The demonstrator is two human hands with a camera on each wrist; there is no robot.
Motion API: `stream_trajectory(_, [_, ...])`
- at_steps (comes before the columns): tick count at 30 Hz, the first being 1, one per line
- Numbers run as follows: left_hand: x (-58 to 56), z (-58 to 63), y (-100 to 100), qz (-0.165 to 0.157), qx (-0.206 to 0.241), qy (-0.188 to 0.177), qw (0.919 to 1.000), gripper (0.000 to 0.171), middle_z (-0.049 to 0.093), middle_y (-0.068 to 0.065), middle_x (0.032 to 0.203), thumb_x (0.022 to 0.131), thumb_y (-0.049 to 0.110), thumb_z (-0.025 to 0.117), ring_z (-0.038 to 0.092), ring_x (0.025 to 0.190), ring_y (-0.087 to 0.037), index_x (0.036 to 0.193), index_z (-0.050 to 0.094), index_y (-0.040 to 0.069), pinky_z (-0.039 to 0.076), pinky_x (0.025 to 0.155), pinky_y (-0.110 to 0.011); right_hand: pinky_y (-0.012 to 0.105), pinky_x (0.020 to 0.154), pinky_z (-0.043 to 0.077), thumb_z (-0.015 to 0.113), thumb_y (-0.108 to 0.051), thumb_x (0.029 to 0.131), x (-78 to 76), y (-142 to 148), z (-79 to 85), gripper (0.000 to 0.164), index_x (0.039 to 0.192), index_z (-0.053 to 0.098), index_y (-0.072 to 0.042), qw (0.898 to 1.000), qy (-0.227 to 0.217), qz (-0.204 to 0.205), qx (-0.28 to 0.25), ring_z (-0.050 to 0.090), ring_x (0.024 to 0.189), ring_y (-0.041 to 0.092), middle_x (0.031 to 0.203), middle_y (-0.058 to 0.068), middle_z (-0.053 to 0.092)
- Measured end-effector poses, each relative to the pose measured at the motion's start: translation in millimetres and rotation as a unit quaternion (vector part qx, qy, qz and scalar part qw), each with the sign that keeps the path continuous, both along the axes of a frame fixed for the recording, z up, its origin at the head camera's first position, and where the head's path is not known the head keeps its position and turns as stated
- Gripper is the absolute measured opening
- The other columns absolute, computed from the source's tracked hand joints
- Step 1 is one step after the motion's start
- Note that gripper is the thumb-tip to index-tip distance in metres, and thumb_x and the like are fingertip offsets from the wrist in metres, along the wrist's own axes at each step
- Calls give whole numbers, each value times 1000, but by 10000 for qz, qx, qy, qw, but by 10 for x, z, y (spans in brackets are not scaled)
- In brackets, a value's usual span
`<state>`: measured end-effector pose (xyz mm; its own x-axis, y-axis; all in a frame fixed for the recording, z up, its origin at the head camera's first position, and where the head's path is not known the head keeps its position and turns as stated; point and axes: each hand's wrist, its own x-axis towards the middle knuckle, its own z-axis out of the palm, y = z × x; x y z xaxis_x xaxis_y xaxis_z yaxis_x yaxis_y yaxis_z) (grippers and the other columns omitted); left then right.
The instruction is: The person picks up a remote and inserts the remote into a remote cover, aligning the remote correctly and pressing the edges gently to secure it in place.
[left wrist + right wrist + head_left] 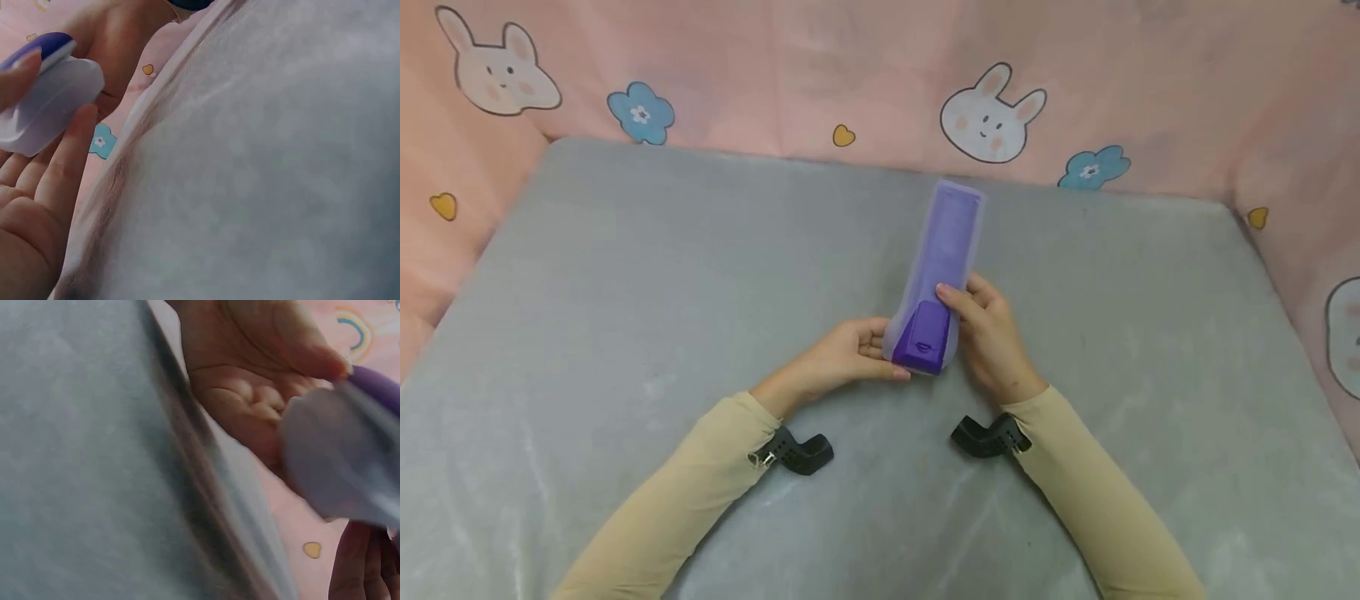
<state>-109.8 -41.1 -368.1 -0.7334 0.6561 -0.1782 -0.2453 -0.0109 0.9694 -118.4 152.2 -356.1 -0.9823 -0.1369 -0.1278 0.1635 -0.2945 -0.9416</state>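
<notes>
A long translucent purple plastic case [951, 237] is held tilted above the table, its far end pointing away. A darker purple block [922, 337] with a small latch-like mark sits at its near end. My right hand [992, 333] grips the case's right side, thumb on top and fingers beneath. At the lower left corner, my left hand [838, 358] holds the near end between thumb and fingers. In the left wrist view, the case's pale rounded end [56, 106] lies over the left fingers. The right wrist view shows the case [337, 456] blurred, with the right thumb on its purple edge.
A grey cloth covers the table [662, 250]. Pink curtains [880, 67] with rabbits, flowers and hearts stand behind and at both sides. Black wrist mounts [805, 454] stick out from both beige sleeves [1105, 500] in front of the case.
</notes>
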Motion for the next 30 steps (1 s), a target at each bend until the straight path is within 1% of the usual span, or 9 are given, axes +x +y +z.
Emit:
stream_trajectory(3, [2,8,10,224,7,-22,9997,51,63,-27,110,79,-11,66,66,96,-29,126,47,-14,52,88,-34,25,82,53,46,2,91,-10,-30,-18,43,133,39,4,9995,66,135,-262,65,88,12,97,0,68])
stream_trajectory(5, [6,6,20,386,72,-109,9992,50,63,-28,110,80,-10,65,66,97,-29,126,47,-14,52,89,-34,26,85,52,45,4,91,-16,-46,-30,45,135,37,3,9990,67,187,-412,64,90,12,101,1,67])
stream_trajectory(8, [11,-3,35,576,158,-254,9979,46,62,-28,111,82,-10,64,66,97,-27,125,48,-15,52,88,-34,25,87,51,44,5,91,-25,-52,-43,45,135,37,1,9985,68,68,-539,63,93,12,103,1,66])
stream_trajectory(12, [16,-20,51,696,195,-353,9968,43,63,-27,109,82,-10,63,66,94,-23,122,50,-15,53,88,-34,25,87,51,44,8,90,-26,-41,-45,47,136,36,1,9978,123,-15,-652,63,93,12,104,2,66])
stream_trajectory(16, [18,-28,60,706,192,-352,9967,41,64,-26,108,82,-10,64,67,93,-21,121,51,-15,53,88,-34,26,88,51,45,9,88,-17,-25,-40,52,138,33,1,9972,211,113,-710,62,97,14,106,4,65])
stream_trajectory(18, [17,-26,61,701,175,-339,9968,41,64,-26,108,82,-9,64,67,93,-21,121,51,-15,53,88,-34,27,88,51,45,10,87,-15,-16,-37,55,140,32,0,9973,244,167,-666,62,99,15,108,5,64])
stream_trajectory(24, [16,-30,64,714,125,-332,9968,40,65,-26,107,82,-10,64,67,92,-20,120,52,-15,53,87,-33,29,91,50,50,9,86,-21,10,-23,59,141,30,1,9987,340,251,-289,61,103,17,111,5,64])
stream_trajectory(30, [19,-57,75,897,252,-531,9942,37,65,-29,102,81,-15,61,67,83,-14,116,52,-19,54,85,-35,28,91,50,53,11,86,-20,18,14,59,141,32,0,9980,534,293,168,60,104,15,110,2,64])
